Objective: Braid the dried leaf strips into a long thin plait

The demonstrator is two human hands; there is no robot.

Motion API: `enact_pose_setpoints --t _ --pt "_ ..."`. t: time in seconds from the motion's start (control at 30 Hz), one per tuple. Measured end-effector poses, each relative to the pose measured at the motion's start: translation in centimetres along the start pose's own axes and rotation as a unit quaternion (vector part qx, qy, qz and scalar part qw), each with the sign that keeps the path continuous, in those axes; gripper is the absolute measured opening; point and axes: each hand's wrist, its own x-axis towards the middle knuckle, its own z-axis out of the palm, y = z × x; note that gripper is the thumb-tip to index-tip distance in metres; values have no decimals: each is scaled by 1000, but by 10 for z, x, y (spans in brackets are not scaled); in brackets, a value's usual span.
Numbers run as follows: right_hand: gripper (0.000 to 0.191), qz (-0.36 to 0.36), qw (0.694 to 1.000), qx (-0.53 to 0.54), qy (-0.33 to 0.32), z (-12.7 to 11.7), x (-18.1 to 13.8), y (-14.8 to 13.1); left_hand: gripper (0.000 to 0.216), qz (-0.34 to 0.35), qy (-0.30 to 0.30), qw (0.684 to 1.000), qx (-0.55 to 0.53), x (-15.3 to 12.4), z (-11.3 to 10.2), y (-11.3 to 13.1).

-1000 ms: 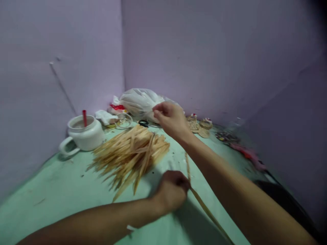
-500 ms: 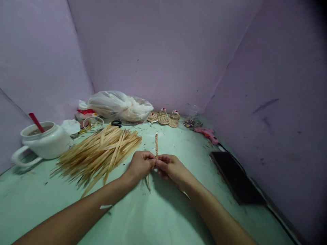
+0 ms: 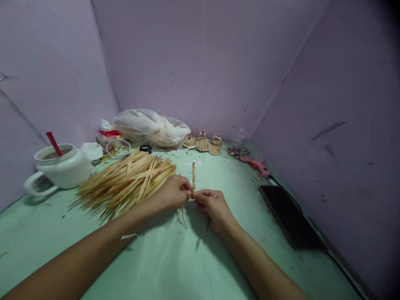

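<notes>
A narrow straw braid (image 3: 193, 175) runs away from me on the table, its far end by a small white piece. At its near end my left hand (image 3: 176, 191) pinches the loose strands from the left. My right hand (image 3: 212, 206) grips the strands from the right, thumb and forefinger close to the braid. Thin strand ends hang below both hands; the fingers hide where they cross. Left of my hands lies a thick bundle of dry straw strips (image 3: 137, 179), partly behind my left forearm.
A white mug (image 3: 67, 168) with a red straw stands left. Behind are a tied plastic bag (image 3: 150, 129), black-handled scissors (image 3: 146, 148), small woven slippers (image 3: 202, 144) and a container of beads (image 3: 237, 150). A pink glue gun (image 3: 254, 163) and dark flat slab (image 3: 289, 216) lie right.
My hands have shifted slightly at the braid's near end, the left rising a little. A strand end now shows below my right hand. The whole view has moved slightly.
</notes>
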Motion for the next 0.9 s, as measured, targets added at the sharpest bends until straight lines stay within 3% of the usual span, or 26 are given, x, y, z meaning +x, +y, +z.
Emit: enact_pose_setpoints --t 0.1,0.23,0.33,0.47,0.57,0.67,0.73,0.83,0.9 --pt "14 -40 999 -15 20 1 3 4 18 15 -14 992 124 -2 -11 5" --pt "21 -111 990 -76 38 1 5 9 23 21 41 967 252 -7 -14 12" --pt "20 -141 985 -75 62 1 6 12 25 -14 57 975 214 -10 -8 18" --pt "13 -100 990 44 92 5 5 13 24 -51 76 976 196 -22 8 28" --pt "12 -40 982 157 95 10 2 12 27 11 108 943 316 -36 27 32" --pt "11 -14 966 252 52 13 -1 10 34 106 84 903 408 -45 43 30" --pt "11 -5 960 278 39 13 -2 8 37 135 60 893 424 -47 45 30" --pt "8 11 960 274 51 11 -1 4 32 122 46 932 339 -44 31 37" --pt "6 5 965 256 49 10 -1 3 29 72 87 971 212 -38 14 43"
